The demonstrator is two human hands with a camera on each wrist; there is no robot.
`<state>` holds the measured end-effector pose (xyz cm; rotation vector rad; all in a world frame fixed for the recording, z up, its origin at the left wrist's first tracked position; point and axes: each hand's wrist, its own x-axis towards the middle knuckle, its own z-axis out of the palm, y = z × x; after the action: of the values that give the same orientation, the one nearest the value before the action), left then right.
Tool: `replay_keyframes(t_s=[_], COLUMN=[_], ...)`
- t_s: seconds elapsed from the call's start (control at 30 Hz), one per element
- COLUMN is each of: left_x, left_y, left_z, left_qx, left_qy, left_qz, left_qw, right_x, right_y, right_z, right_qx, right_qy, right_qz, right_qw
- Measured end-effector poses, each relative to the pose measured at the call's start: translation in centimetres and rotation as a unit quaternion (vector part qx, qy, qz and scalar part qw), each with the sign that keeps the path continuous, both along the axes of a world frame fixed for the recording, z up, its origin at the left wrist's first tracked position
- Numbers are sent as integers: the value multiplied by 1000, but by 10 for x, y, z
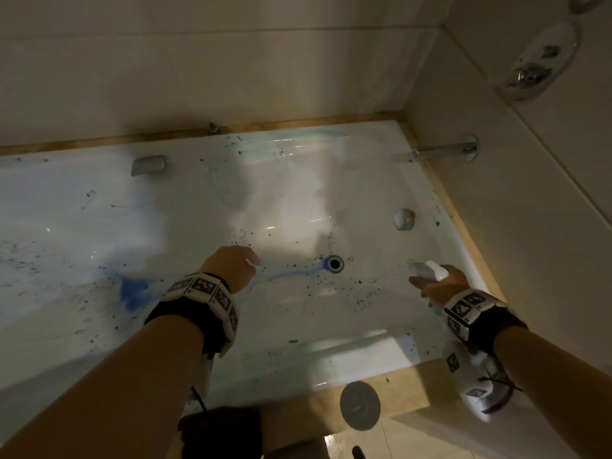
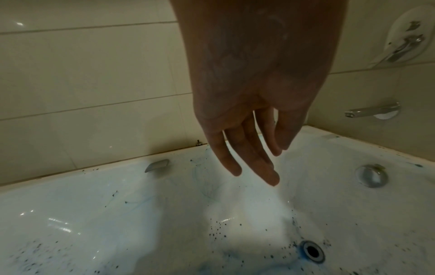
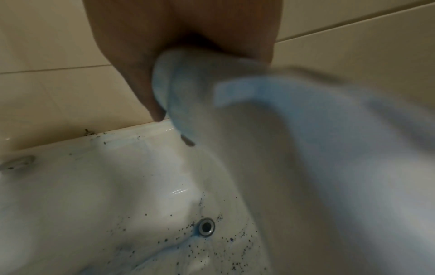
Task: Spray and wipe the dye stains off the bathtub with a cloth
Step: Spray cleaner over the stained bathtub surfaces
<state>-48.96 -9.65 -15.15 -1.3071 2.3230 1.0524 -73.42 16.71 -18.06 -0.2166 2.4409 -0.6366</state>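
The white bathtub [image 1: 298,193] carries a bright blue dye patch [image 1: 132,291], a blue streak running to the drain [image 1: 333,263], and many dark specks. My left hand [image 1: 231,266] hovers over the tub floor, left of the drain. Its fingers [image 2: 254,158] hang straight and relaxed and hold nothing. At the tub's near right corner my right hand [image 1: 437,283] grips a pale spray bottle [image 1: 429,270] whose nozzle points left into the tub. The bottle [image 3: 259,111] is blurred in the right wrist view. No cloth is in view.
A chrome spout [image 1: 443,150] sticks out of the right wall, with a mixer plate [image 1: 536,67] higher up. An overflow knob [image 1: 404,219] and a metal grip [image 1: 148,165] sit on the tub walls. A round grey disc [image 1: 360,405] lies on the near ledge.
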Motion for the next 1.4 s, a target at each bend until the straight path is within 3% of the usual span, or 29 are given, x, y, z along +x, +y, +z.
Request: replay_keyframes(t_s=[0.3,0.53,0.7,0.8,0.87,0.97,1.07,1.2,1.3,1.4], left_x=[12,25,50,70,79,80,68,41,19,0], left_y=[3,10,22,39,64,107,145,175,189,200], left_z=[-8,-4,-2,-6,-10,-10,-15,-21,-21,-16], left_qx=[-12,-28,-21,-6,27,191,189,242,206,94], left_qy=[-13,-5,5,36,94,200,146,156,179,201], left_qz=[-20,-43,-38,-25,-12,61,-3,0,44,99], left_qw=[1000,999,999,999,995,959,971,958,961,970], right_x=[12,22,48,65,79,104,132,145,152,152], right_y=[29,50,60,59,48,37,25,-3,-27,-42], right_z=[-16,-13,0,6,12,17,26,31,28,31], right_qx=[50,13,-29,-87,-104,-144,-250,-314,-361,-377], right_qy=[24,-9,92,77,40,24,48,55,-3,-51], right_qz=[5,15,19,-72,-81,-83,-78,19,10,56], right_qw=[998,1000,995,991,990,986,964,948,932,923])
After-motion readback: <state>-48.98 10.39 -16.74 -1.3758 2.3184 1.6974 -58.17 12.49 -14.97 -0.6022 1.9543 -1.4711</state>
